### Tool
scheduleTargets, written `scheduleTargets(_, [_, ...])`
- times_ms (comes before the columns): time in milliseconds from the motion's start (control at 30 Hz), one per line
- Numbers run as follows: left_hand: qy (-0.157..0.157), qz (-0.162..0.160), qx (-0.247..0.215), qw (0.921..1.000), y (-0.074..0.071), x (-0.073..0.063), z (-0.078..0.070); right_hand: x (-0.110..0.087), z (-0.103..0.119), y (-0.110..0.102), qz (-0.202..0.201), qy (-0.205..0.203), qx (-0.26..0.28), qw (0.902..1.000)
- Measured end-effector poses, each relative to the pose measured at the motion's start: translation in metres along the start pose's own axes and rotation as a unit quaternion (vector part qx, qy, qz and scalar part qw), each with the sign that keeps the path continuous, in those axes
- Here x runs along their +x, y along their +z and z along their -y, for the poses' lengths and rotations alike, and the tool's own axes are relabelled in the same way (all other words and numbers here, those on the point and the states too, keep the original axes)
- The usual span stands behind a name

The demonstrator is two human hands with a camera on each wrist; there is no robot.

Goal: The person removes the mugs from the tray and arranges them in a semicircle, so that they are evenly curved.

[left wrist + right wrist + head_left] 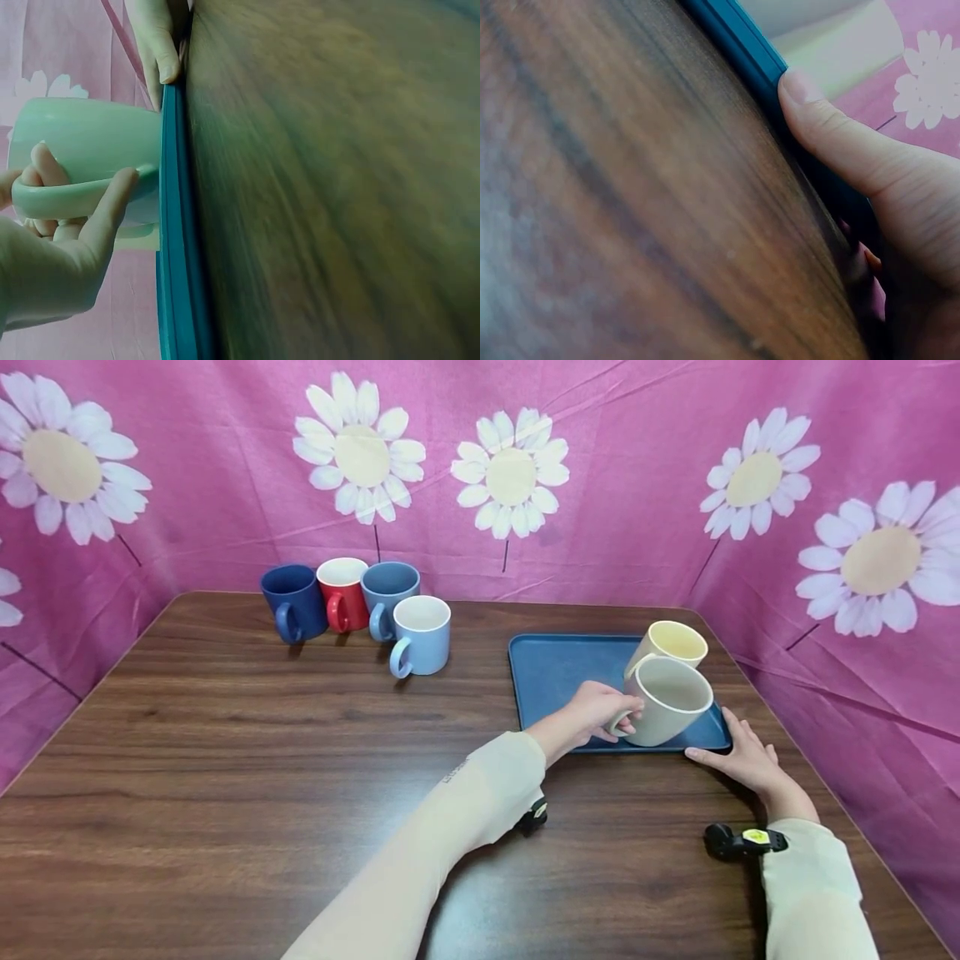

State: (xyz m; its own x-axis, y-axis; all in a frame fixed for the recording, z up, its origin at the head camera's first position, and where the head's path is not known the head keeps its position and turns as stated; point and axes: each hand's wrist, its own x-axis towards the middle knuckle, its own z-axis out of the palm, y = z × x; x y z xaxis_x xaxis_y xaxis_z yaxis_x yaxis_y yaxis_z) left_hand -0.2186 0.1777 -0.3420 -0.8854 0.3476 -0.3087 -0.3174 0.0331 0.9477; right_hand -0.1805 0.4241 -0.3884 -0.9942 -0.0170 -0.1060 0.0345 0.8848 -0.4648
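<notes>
Beyond and left of the left hand's (596, 706) grip on the grey mug (663, 714), the blue tray (558, 668) has a bare stretch where a hand could pass, and farther left the wooden tabletop (285, 760) lies open up to the light blue mug (429, 645). Behind the grip the way is blocked — the yellow mug (675, 639) stands close against that side, and the right hand (742, 760) fills the tray's near right corner — while nearer than the grip, room remains between the left sleeve (442, 818) and right sleeve (817, 893).
</notes>
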Motion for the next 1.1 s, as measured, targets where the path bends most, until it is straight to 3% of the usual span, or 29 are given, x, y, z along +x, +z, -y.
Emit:
scheduleTargets(533, [0.033, 0.015, -0.013, 0.9993, -0.033, -0.012, 0.000, 0.001, -0.002, 0.001, 0.004, 0.003, 0.000, 1.0000])
scheduleTargets(867, [0.070, 0.011, -0.059, 0.9957, -0.071, -0.025, -0.013, 0.001, 0.000, 0.000, 0.009, 0.004, -0.001, 1.0000])
scheduleTargets(1100, [0.065, 0.010, -0.063, 0.9959, -0.097, -0.042, -0.019, 0.002, 0.001, 0.000, 0.010, 0.010, 0.001, 0.9999])
